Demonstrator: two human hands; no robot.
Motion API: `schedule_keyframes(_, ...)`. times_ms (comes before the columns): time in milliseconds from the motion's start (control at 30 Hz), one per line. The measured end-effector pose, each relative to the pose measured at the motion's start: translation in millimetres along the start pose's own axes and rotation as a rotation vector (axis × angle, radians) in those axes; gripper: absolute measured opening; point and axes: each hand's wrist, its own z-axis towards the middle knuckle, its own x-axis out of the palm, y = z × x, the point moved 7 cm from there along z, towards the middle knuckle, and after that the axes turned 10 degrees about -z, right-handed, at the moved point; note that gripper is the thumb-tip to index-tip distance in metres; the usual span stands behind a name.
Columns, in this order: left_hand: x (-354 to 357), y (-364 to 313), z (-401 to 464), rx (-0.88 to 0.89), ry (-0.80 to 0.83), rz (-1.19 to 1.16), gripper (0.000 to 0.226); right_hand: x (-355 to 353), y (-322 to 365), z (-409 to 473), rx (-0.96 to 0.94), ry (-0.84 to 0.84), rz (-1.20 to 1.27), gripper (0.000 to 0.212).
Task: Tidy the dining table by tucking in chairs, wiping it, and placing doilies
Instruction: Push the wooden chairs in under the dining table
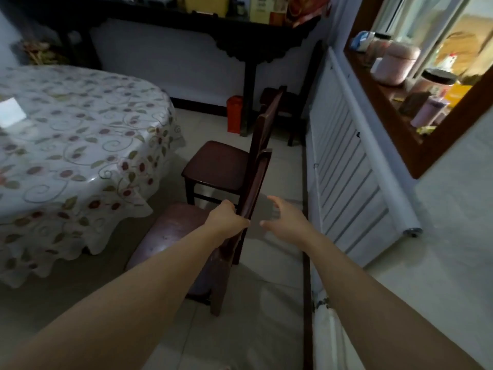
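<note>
A round dining table (80, 134) under a floral cloth fills the left. Two dark wooden chairs stand to its right, pulled away from it. My left hand (226, 217) grips the backrest of the near chair (176, 231), fingers curled over its top edge. My right hand (286, 222) hovers just right of that backrest, fingers spread, touching nothing. The far chair (218, 166) stands just beyond, its seat facing the table. A white paper (10, 109) lies on the table's left part.
A white slatted radiator cover (346, 166) runs along the right wall under a wooden sill (386, 108) holding jars and a pink cooker. A dark console table (248, 49) stands at the back, with a red container (234, 113) beside its leg. Pale tiled floor lies between.
</note>
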Motion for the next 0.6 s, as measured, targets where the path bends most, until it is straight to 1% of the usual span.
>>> schedule_keyframes(100, 6.7, -6.1, 25.7, -0.009, 0.014, 0.069, 0.052, 2.7, 3.3, 30.9, -0.13, 0.097, -0.206, 0.085)
schedule_keyframes(167, 13.1, -5.8, 35.7, -0.032, 0.016, 0.128, 0.05, 4.7, 3.8, 50.9, -0.201, 0.122, -0.362, 0.087)
schedule_keyframes(267, 26.6, 3.1, 49.9, -0.095, 0.023, 0.163, 0.059, 7.6, -0.4, 79.8, -0.282, 0.095, -0.597, 0.089)
schedule_keyframes(333, 31.3, 2.2, 59.3, -0.092, 0.024, 0.172, 0.059, 8.7, -1.5, 97.6, -0.361, 0.05, -0.698, 0.086)
schedule_keyframes(400, 35.7, -1.3, 70.8, -0.094, 0.029, 0.232, 0.052, 12.3, -2.7, 114.1, -0.47, 0.038, -0.753, 0.081)
schedule_keyframes(467, 36.5, -6.1, 78.1, -0.116, 0.035, 0.339, 0.046, 15.3, -1.3, 126.2, -0.579, 0.005, -0.758, 0.072)
schedule_keyframes(533, 34.6, -10.2, 81.2, -0.148, 0.05, 0.424, 0.044, 17.3, 3.1, 132.9, -0.671, -0.011, -0.733, 0.06)
schedule_keyframes(600, 28.7, -9.3, 80.3, -0.193, 0.059, 0.455, 0.044, 21.7, 8.2, 137.2, -0.76, 0.003, -0.73, 0.052)
